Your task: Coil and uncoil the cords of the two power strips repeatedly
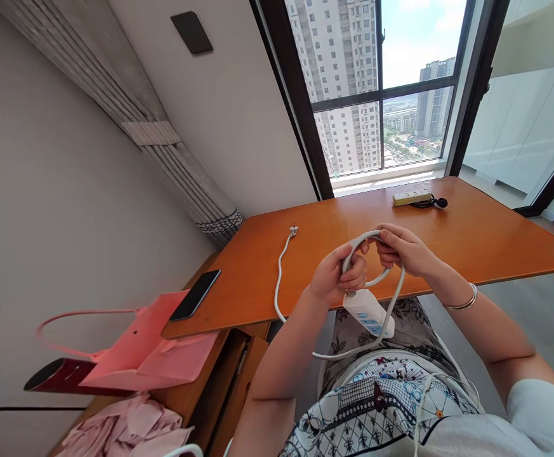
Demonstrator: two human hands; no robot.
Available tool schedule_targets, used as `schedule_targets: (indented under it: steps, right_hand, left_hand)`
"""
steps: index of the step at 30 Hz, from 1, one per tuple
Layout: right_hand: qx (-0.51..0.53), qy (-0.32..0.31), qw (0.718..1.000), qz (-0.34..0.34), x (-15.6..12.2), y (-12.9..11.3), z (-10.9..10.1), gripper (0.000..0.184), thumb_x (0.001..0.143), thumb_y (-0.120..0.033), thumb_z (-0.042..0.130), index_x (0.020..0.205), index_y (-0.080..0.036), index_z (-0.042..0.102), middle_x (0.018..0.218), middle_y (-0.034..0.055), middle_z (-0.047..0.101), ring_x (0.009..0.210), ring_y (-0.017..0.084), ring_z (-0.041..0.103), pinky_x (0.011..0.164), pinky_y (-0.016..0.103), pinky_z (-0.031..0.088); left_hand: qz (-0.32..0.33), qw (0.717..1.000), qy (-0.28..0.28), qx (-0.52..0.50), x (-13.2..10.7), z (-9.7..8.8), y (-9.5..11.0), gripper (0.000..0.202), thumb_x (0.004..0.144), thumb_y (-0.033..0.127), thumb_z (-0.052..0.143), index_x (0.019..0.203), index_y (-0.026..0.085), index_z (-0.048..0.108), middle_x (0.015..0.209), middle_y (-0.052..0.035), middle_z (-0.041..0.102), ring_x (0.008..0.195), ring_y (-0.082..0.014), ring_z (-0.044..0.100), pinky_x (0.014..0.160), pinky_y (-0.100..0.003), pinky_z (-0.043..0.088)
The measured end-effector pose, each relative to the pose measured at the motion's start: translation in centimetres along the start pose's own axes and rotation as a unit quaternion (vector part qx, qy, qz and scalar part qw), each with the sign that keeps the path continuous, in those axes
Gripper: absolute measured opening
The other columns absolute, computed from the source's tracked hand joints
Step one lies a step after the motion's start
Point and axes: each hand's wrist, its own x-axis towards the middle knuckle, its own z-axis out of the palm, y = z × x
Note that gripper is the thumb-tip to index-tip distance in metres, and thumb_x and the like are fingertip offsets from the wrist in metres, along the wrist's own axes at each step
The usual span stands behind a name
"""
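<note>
My left hand [337, 274] is closed around a loop of white cable [280, 279] just above a white power strip [368, 313], which hangs over my lap. My right hand [400, 247] pinches the top of the same loop, close to the left hand. The cable runs down past the table's near edge, then up across the orange wooden table [471, 235] to its plug [294, 231], which lies on the tabletop.
A second power strip [410, 197] with a black cord [433, 203] lies near the window. A black phone [195, 294] rests at the table's left corner. A pink bag [138, 349] and pink cloth [129, 425] sit lower left beside an open drawer [233, 381].
</note>
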Motion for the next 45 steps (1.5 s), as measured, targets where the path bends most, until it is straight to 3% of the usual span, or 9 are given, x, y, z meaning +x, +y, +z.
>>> schedule_targets:
  steps: [9, 17, 20, 27, 31, 34, 36, 39, 45]
  right_hand:
    - [0.006, -0.035, 0.998, 0.059, 0.2, 0.3, -1.2, 0.050, 0.082, -0.068, 0.066, 0.079, -0.018, 0.059, 0.046, -0.0082, 0.045, 0.037, 0.009, 0.042, 0.043, 0.025, 0.046]
    - [0.071, 0.002, 0.997, -0.027, -0.8, 2.8, -0.4, 0.061, 0.075, -0.072, 0.071, 0.099, -0.016, 0.067, 0.067, -0.0031, 0.053, 0.060, 0.014, 0.060, 0.069, 0.034, 0.057]
    - [0.081, -0.006, 0.997, -0.009, -1.3, 3.2, -0.3, 0.058, 0.071, -0.060, 0.081, 0.108, -0.018, 0.066, 0.081, 0.0004, 0.059, 0.075, 0.017, 0.065, 0.080, 0.037, 0.056]
    - [0.189, 0.024, 0.982, 0.007, -0.9, 2.8, 1.1, 0.027, 0.082, -0.041, 0.073, 0.097, -0.020, 0.063, 0.062, -0.0080, 0.033, 0.052, 0.009, 0.038, 0.069, 0.032, 0.054]
    - [0.164, 0.068, 0.984, -0.027, -0.7, 3.1, 2.1, 0.037, 0.084, -0.055, 0.072, 0.082, -0.021, 0.056, 0.057, -0.0099, 0.027, 0.046, 0.007, 0.029, 0.057, 0.026, 0.049]
    - [0.094, 0.110, 0.988, -0.048, -0.5, 3.5, 2.2, 0.055, 0.078, -0.071, 0.069, 0.072, -0.021, 0.048, 0.062, -0.0058, 0.041, 0.050, 0.009, 0.041, 0.051, 0.025, 0.046]
    - [0.036, 0.115, 0.991, -0.055, -0.4, 3.7, 2.0, 0.059, 0.075, -0.076, 0.067, 0.069, -0.021, 0.047, 0.067, -0.0025, 0.050, 0.055, 0.010, 0.049, 0.051, 0.025, 0.046]
    - [-0.044, 0.100, 0.992, -0.060, -0.5, 4.0, 1.6, 0.058, 0.076, -0.077, 0.066, 0.073, -0.021, 0.050, 0.065, -0.0022, 0.052, 0.057, 0.011, 0.051, 0.054, 0.026, 0.046]
    - [-0.167, 0.061, 0.981, -0.079, -1.1, 4.5, 1.2, 0.055, 0.089, -0.076, 0.048, 0.078, -0.021, 0.049, 0.064, -0.0020, 0.053, 0.058, 0.012, 0.051, 0.056, 0.027, 0.045]
  left_hand:
    - [-0.057, 0.998, -0.009, -0.018, -0.4, -0.1, -0.6, 0.041, 0.089, 0.051, 0.061, 0.070, 0.022, 0.039, 0.037, 0.0131, 0.018, 0.032, -0.0062, 0.008, 0.035, -0.018, 0.019]
    - [0.041, 0.997, 0.052, -0.047, -0.6, 0.7, 0.4, 0.045, 0.096, 0.044, 0.053, 0.065, 0.023, 0.028, 0.038, 0.0132, 0.013, 0.032, -0.0060, 0.002, 0.035, -0.018, 0.018]
    - [0.061, 0.994, 0.072, -0.055, -0.8, 1.2, 1.0, 0.045, 0.098, 0.045, 0.050, 0.065, 0.023, 0.029, 0.038, 0.0131, 0.013, 0.032, -0.0060, 0.001, 0.035, -0.018, 0.018]
    - [0.075, 0.993, 0.067, -0.057, -0.4, 0.5, 0.2, 0.042, 0.098, 0.050, 0.049, 0.068, 0.022, 0.038, 0.036, 0.0139, 0.011, 0.031, -0.0066, 0.001, 0.035, -0.019, 0.019]
    - [0.077, 0.995, 0.046, -0.043, -0.2, 0.8, -0.2, 0.045, 0.093, 0.050, 0.059, 0.066, 0.022, 0.037, 0.035, 0.0123, 0.022, 0.028, -0.0064, 0.011, 0.034, -0.019, 0.022]
    - [0.111, 0.992, 0.029, -0.047, -0.3, 1.5, -0.3, 0.048, 0.086, 0.047, 0.068, 0.064, 0.020, 0.035, 0.048, 0.0056, 0.052, 0.030, -0.0053, 0.029, 0.035, -0.019, 0.030]
    - [0.131, 0.989, 0.046, -0.043, -0.3, 2.1, -0.2, 0.051, 0.085, 0.048, 0.070, 0.062, 0.020, 0.034, 0.077, -0.0034, 0.071, 0.042, -0.0076, 0.049, 0.042, -0.022, 0.043]
    - [0.138, 0.987, 0.079, -0.023, -0.4, 2.7, 0.0, 0.049, 0.085, 0.053, 0.068, 0.063, 0.019, 0.039, 0.125, -0.0106, 0.069, 0.086, -0.0215, 0.071, 0.064, -0.032, 0.059]
    - [0.219, 0.971, 0.091, -0.010, -0.3, 3.1, 0.3, 0.044, 0.090, 0.056, 0.060, 0.068, 0.020, 0.048, 0.148, -0.0053, 0.055, 0.142, -0.0345, 0.046, 0.104, -0.052, 0.054]
